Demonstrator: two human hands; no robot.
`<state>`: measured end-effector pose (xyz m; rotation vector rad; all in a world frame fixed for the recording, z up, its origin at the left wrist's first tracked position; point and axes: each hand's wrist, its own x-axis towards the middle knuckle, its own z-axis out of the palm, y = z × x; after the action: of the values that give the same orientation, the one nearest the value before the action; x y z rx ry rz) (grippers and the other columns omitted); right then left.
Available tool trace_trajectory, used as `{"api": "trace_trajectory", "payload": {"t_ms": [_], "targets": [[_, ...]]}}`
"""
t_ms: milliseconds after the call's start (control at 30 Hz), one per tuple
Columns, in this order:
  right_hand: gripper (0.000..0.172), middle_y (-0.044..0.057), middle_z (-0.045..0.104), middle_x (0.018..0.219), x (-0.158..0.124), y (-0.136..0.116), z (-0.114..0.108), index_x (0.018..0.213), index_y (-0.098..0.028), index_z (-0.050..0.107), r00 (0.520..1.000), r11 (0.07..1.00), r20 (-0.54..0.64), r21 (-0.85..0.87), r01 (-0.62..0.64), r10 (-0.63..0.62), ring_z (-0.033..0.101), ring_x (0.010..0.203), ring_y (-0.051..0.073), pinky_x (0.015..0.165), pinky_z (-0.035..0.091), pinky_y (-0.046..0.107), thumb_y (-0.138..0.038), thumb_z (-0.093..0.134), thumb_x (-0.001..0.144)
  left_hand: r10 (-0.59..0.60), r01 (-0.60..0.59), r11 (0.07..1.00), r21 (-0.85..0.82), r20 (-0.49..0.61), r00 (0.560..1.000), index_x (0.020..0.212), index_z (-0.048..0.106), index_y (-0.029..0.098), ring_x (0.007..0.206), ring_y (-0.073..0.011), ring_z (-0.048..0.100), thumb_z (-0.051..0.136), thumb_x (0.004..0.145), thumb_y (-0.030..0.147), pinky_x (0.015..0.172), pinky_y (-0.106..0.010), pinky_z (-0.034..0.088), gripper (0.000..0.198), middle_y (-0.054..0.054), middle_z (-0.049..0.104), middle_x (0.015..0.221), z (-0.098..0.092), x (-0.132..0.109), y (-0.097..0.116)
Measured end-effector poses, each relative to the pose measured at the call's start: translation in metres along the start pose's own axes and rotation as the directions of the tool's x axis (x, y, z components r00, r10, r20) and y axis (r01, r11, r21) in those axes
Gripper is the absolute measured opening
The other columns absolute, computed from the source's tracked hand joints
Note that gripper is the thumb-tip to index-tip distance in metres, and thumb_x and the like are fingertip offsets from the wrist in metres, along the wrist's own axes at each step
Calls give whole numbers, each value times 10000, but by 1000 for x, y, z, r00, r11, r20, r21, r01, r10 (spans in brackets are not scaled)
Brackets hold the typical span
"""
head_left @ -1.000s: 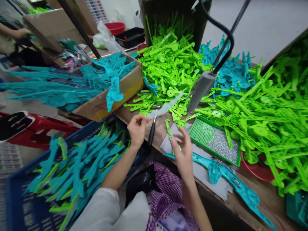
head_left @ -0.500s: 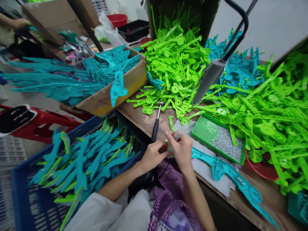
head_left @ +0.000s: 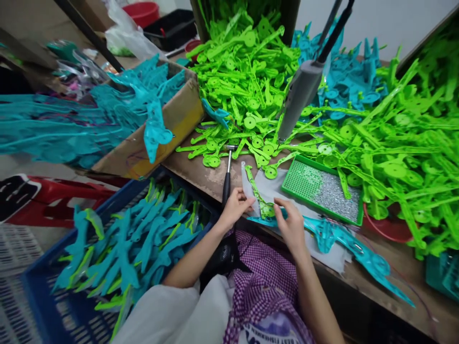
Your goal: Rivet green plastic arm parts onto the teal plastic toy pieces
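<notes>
My left hand point(head_left: 234, 209) pinches a pale translucent plastic piece point(head_left: 246, 179) along the left side of a green plastic arm-shaped part point(head_left: 254, 184). At the rounded lower end of that green part, the fingertips of my right hand point(head_left: 291, 224) are closed on its edge. Under both lies a long blue plastic part point(head_left: 326, 234), stretching right along the table edge over a white cloth point(head_left: 311, 241). A hammer point(head_left: 227, 177) with a black handle rests just beyond my left hand. A green tray point(head_left: 322, 188) of small metal screws sits beyond my right hand.
A grey power screwdriver point(head_left: 301, 95) hangs over a big heap of green parts point(head_left: 244, 81). On the left stand a cardboard box point(head_left: 179, 112) of blue parts and a blue crate point(head_left: 43, 291) of joined blue-green pieces. A red bowl point(head_left: 389, 227) is partly buried at right.
My hands have moved apart from their close pinch and lowered to the work. The green part now lies between them with the translucent piece alongside. The view has shifted slightly.
</notes>
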<state>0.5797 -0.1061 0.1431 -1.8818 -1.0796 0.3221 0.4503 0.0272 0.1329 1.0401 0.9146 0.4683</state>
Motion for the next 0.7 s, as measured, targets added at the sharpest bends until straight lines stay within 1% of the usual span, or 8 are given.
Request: {"api": "trace_trajectory", "payload": {"t_ms": [100,233,367,533,633,700], "targets": [[284,91,702,1054,1,7,3,1053,-196,651,1000,998,10,-56,15,-14,627,1000,231,896,447,411,-365,456,934,-6,6,1000,5,-7,1000,981,446,180,635,-112,661,817,618,434,610,-248,566,578,25,636,798,2,0,-4],[285,87,702,1043,1,13,6,1057,-192,646,999,998,36,-62,30,-28,626,990,227,893,437,397,-355,445,938,-12,13,998,57,-12,1000,971,431,178,577,-98,646,810,630,440,576,-234,557,573,29,637,772,1,0,-5],[280,86,702,1041,1,16,9,1055,-187,644,999,998,43,-67,22,-19,626,979,225,885,435,389,-343,443,939,-23,25,998,56,-31,999,970,429,177,567,-97,648,818,624,429,561,-232,566,578,51,608,745,2,3,-5],[282,87,701,1042,1,18,10,1058,-182,645,999,996,47,-80,26,-22,623,980,223,881,429,376,-329,434,944,-35,39,998,52,-79,996,1001,428,180,563,-93,650,811,651,388,542,-225,574,559,56,599,758,6,5,-7],[282,81,701,1036,1,18,10,1059,-180,644,999,996,49,-91,24,-20,622,977,219,874,426,365,-330,433,946,-45,52,997,60,-105,993,1032,423,183,526,-88,637,806,668,369,510,-212,565,560,66,590,729,8,5,-7],[280,76,701,1032,2,18,11,1055,-181,646,999,994,47,-101,28,-23,623,973,216,865,423,359,-330,436,946,-60,64,997,38,-101,993,1043,426,180,522,-83,631,803,675,367,510,-204,563,560,67,588,715,8,5,-6]]}}
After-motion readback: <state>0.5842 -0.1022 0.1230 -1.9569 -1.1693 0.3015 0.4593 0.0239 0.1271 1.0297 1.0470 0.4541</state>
